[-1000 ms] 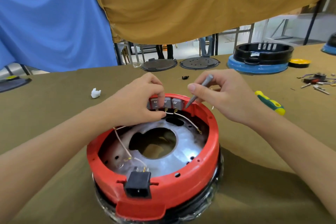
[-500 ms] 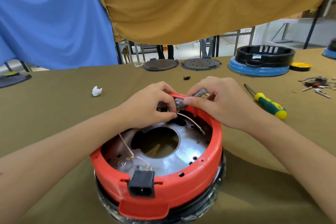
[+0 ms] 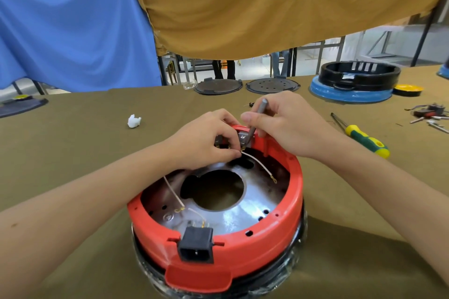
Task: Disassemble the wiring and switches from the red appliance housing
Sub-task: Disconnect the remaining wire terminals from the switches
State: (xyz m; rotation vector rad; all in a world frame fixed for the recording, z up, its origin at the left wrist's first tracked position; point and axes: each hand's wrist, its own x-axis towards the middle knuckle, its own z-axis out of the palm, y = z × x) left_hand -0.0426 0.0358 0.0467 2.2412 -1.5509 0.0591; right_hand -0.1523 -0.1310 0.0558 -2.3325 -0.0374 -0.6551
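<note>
The red appliance housing (image 3: 262,247) sits upside down near the table's front edge, its shiny metal plate (image 3: 243,216) exposed. Grey switches (image 3: 243,138) sit inside the far rim. My left hand (image 3: 206,143) pinches the wire end just below the switches. My right hand (image 3: 289,126) holds a thin grey metal tool (image 3: 258,114) like a pen, tip down at the right switch. A white wire (image 3: 260,165) curves right to a ring terminal. Another white wire (image 3: 173,193) runs to the black power socket (image 3: 196,245) at the near rim.
A green-and-yellow screwdriver (image 3: 362,137) lies right of the housing. Loose switches and screws (image 3: 430,116) lie at the far right. A blue-and-black housing (image 3: 352,85), two dark round plates (image 3: 245,85) and a white plastic scrap (image 3: 133,121) sit further back on the olive cloth.
My right hand has tipped the grey tool up from lying flat to steeply upright, its tip at the right switch. My left hand stays at the switches.
</note>
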